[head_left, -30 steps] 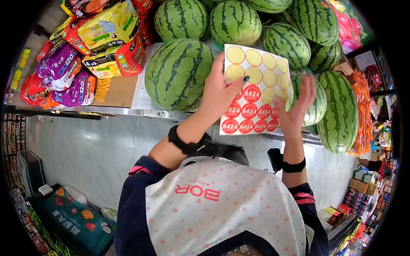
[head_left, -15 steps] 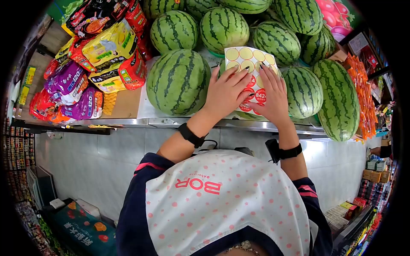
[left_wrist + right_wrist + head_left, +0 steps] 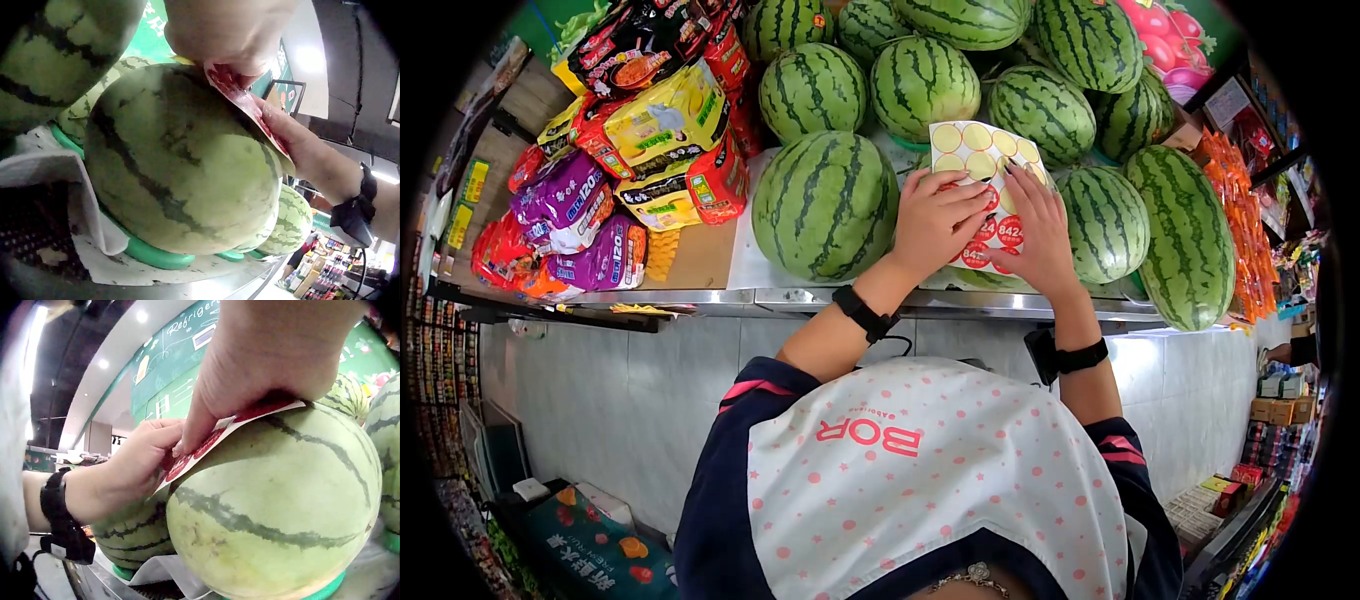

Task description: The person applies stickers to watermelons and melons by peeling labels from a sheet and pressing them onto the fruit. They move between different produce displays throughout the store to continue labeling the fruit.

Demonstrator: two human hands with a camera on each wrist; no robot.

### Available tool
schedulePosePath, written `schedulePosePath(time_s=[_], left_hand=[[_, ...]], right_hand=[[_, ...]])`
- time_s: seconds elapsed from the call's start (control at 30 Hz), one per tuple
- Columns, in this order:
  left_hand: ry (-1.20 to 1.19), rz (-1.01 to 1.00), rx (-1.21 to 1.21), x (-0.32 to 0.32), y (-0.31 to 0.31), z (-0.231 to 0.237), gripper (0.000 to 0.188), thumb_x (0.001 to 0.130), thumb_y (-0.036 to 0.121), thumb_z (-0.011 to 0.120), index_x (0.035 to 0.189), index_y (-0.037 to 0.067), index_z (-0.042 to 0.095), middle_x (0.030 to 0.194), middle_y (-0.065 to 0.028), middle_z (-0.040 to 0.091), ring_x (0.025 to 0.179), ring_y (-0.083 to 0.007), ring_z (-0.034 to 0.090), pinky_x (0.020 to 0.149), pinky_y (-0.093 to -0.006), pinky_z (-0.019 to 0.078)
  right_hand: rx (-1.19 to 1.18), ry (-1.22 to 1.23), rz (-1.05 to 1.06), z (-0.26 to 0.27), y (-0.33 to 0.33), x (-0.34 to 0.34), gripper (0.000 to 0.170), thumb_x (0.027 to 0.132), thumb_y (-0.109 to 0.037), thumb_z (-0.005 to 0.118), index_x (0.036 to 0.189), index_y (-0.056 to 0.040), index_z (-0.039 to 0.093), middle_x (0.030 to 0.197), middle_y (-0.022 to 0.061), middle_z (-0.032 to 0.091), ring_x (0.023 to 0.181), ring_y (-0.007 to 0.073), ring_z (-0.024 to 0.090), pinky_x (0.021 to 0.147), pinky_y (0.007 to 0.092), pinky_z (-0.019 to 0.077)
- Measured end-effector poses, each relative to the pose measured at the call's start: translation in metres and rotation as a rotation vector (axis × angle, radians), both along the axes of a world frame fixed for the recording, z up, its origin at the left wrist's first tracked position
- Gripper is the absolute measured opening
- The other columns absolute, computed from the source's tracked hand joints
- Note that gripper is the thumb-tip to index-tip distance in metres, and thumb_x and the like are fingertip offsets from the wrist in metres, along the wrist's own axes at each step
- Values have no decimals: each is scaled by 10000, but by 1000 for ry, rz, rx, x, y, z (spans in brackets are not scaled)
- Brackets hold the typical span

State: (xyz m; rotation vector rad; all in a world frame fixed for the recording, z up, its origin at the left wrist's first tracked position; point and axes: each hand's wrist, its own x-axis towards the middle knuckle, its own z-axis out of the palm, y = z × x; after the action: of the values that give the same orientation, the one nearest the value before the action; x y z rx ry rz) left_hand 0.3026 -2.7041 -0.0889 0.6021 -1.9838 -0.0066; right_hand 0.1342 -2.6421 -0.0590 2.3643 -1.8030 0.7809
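A white sheet of round stickers [image 3: 972, 160] lies over a striped watermelon [image 3: 269, 506], most of which it hides in the head view. Bare yellowish circles fill the sheet's far part, while red stickers printed 8424 are on the near part. My left hand [image 3: 940, 222] rests on the sheet's left side, fingers reaching across toward the middle. On the right side lies my right hand [image 3: 1042, 228], its fingers stretched forward and its thumb down by the red stickers. In the right wrist view, both hands meet at the sheet's edge against the rind.
A large round watermelon [image 3: 825, 205] sits to the left, and a long one [image 3: 1185, 235] to the right. More watermelons are piled behind. Noodle packs [image 3: 665, 125] are stacked at the far left, orange packets [image 3: 1242, 230] at the right. A metal counter edge [image 3: 800, 298] runs in front.
The sheet was held up in front of me, then came down onto the watermelon. Both hands have shifted onto its face; lately the left fingers have drawn slightly nearer to me.
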Motion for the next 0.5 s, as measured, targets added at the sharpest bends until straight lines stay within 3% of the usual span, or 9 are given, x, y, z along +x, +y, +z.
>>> schedulePosePath(time_s=[0.17, 0.4, 0.47, 0.5], left_hand=[[154, -71, 155, -4, -4, -8, 167, 702, 165, 659, 861, 135, 702, 958, 13, 660, 975, -207, 538, 890, -381, 339], [174, -78, 216, -4, -2, -5, 181, 701, 163, 661, 876, 132, 697, 977, 15, 654, 993, -207, 529, 906, -381, 332], [89, -87, 253, -1, -2, -2, 303, 708, 97, 653, 1010, 124, 663, 1127, -30, 597, 1078, -258, 491, 939, -389, 329], [88, -88, 251, -2, -2, -2, 303, 708, 97, 653, 1010, 124, 663, 1127, -30, 597, 1078, -258, 491, 939, -389, 329]], right_hand=[[1, 10, 11, 2, 1, -1, 885, 587, -359, 742, 1337, -117, 338, 1375, 56, 345, 1286, 245, 296, 1044, 461, 221], [-14, 25, 19, 2, 2, -1, 899, 585, -381, 741, 1338, -110, 331, 1373, 54, 346, 1286, 245, 296, 1048, 455, 210], [-15, 25, 22, 1, 2, -2, 891, 595, -385, 736, 1338, -106, 330, 1376, 58, 342, 1286, 249, 296, 1047, 456, 210], [-14, 24, 26, 1, 2, -2, 884, 605, -389, 732, 1337, -102, 329, 1378, 62, 339, 1285, 253, 296, 1046, 458, 209]])
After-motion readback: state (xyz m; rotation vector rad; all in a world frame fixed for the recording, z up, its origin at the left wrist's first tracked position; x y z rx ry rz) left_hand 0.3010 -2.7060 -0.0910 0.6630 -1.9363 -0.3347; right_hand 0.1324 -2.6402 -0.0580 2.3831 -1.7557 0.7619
